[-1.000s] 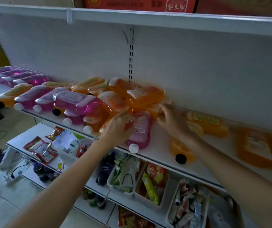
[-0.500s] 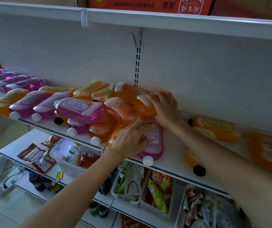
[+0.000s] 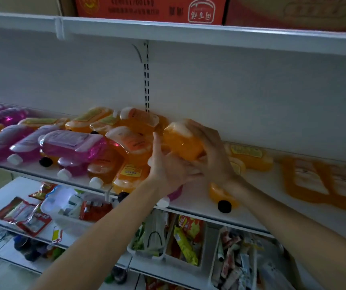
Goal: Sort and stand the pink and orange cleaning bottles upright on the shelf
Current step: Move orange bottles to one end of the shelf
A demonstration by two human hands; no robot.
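White shelf (image 3: pixel 268 185) under toppled bottles (image 3: pixel 74 144); right hand (image 3: pixel 211 151) round an orange bottle (image 3: pixel 183 142), left hand (image 3: pixel 168 168) spread beside it.

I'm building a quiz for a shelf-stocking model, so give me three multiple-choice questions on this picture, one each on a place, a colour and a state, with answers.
1. Where does the black-capped bottle under the right forearm lie?
A. On the top shelf
B. At the front edge of the middle shelf
C. In a basket below

2. What colour is the held bottle in the right hand?
A. Pink
B. Orange
C. Green

3. How is the pile of bottles left of the hands arranged?
A. Lying down
B. Standing upright
C. Packed in boxes

Answers: 1 B, its cap reaches the shelf's front lip; 2 B, orange liquid shows beside the fingers; 3 A, the bottles rest on their sides with caps pointing forward.
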